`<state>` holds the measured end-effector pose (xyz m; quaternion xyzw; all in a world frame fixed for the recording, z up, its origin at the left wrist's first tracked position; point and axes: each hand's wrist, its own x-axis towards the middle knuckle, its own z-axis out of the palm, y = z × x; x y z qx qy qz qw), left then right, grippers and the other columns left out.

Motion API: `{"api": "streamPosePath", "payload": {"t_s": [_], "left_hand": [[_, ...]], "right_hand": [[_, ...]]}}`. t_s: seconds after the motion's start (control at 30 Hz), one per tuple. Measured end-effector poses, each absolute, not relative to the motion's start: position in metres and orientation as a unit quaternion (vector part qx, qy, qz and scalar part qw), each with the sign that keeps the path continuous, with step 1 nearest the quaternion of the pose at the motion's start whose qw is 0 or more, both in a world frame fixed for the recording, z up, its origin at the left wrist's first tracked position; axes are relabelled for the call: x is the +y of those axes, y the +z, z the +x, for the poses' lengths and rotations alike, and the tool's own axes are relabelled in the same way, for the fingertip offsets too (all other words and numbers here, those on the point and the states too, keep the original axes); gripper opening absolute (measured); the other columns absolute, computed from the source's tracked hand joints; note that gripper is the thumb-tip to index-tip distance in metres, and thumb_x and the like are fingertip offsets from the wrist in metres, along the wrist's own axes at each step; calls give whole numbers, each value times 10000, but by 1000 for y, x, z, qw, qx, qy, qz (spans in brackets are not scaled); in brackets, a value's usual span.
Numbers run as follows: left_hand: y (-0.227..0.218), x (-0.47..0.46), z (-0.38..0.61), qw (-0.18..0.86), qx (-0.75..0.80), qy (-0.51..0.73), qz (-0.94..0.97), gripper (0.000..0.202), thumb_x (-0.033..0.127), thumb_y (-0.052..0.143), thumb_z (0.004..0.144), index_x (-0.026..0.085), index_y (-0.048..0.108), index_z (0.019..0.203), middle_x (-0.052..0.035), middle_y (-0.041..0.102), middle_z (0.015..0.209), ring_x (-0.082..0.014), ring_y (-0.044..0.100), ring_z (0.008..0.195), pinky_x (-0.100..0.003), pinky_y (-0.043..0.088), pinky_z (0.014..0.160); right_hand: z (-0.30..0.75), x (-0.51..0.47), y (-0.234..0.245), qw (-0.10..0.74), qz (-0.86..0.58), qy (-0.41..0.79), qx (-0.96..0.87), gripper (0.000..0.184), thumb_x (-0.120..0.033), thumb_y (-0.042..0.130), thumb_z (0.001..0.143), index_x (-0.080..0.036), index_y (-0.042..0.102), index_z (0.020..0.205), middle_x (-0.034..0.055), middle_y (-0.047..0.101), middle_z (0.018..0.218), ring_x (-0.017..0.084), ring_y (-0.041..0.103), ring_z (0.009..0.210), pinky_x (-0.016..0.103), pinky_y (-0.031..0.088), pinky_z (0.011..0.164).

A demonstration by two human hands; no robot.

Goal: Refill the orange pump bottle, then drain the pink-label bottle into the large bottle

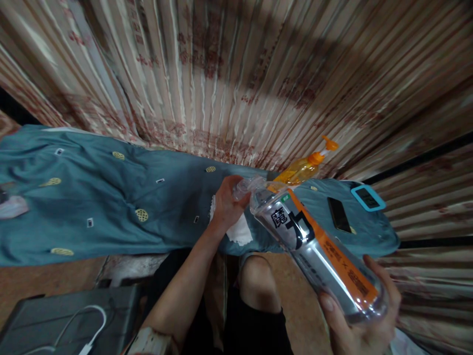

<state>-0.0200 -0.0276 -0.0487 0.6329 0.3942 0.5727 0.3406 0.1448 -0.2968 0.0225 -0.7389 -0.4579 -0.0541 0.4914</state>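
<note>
A large clear plastic bottle [306, 236] with a silver and orange label slants across the view, its neck at the upper left and its base at the lower right. My right hand [364, 315] grips it around the base, thumb on the near side. At the other end my left hand [229, 204] is closed about the bottle's neck, with some fingers hidden. Beneath my left hand a white tissue or cloth [240, 231] lies on the teal cover. Behind the bottle is an amber pump bottle [301, 167] with an orange pump head, partly covered by it.
The narrow surface has a teal patterned cover [103, 197]. On its right lie a dark phone [339, 214] and a blue-framed digital clock [368, 198]. A pleated curtain [229, 84] hangs behind. A grey box [70, 320] with a white cable [99, 315] stands at lower left.
</note>
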Motion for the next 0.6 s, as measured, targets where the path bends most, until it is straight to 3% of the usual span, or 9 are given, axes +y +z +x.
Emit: {"api": "streamPosePath", "payload": {"t_s": [0.17,0.43,0.6], "left_hand": [[-49,-27,-21,328,384,578,642,420,403,868,856,206,671,1170,-90,791,1139,-271,786,1079,-405,637,979],[-48,-28,-26,360,377,571,634,594,597,839,870,198,647,1266,-133,771,1248,-311,762,1188,-466,616,1071],[-53,-26,-28,356,355,595,627,714,705,764,896,193,611,1370,-178,735,1355,-332,733,1268,-487,591,1115]], "right_hand": [[146,-296,22,497,-737,-44,-456,1155,-583,951,721,-224,428,1686,220,520,1579,501,532,1416,866,325,1170],[141,-295,21,512,-748,-3,-423,1155,-617,923,744,-230,386,1691,197,507,1598,436,536,1418,705,368,1219],[141,-292,24,500,-742,-26,-446,1138,-624,938,722,-218,439,1661,189,545,1550,413,573,1360,630,425,1174]]}}
